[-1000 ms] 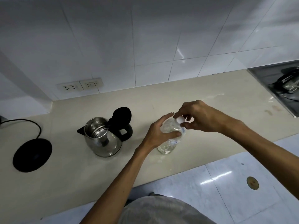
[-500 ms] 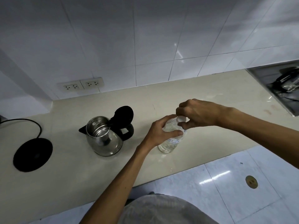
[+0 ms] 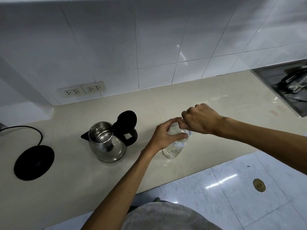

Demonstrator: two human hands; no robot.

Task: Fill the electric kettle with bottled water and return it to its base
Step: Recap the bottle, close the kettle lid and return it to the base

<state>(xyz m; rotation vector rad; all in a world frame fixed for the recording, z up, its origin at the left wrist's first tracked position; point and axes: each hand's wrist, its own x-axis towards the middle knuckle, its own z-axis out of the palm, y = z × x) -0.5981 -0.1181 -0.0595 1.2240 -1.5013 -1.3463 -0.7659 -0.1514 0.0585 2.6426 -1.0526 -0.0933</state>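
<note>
A clear plastic water bottle [image 3: 174, 148] stands upright on the beige counter [image 3: 216, 100]. My left hand [image 3: 164, 135] is wrapped around its upper body. My right hand [image 3: 201, 118] is closed over the bottle's top, hiding the cap. To the left stands a steel electric kettle [image 3: 106, 143] with its black lid flipped up and its inside showing. Its round black base [image 3: 34, 162] lies apart at the far left with a cord running off the left edge.
Two wall sockets [image 3: 82, 90] sit in the white tiled wall behind the kettle. A steel sink [image 3: 289, 87] with dark items in it is at the far right. The counter's front edge runs just below the bottle, with tiled floor beyond.
My right hand has turned over the bottle's top, its wrist rolling so that the knuckles face up. The bottle, left hand and kettle have stayed in place.
</note>
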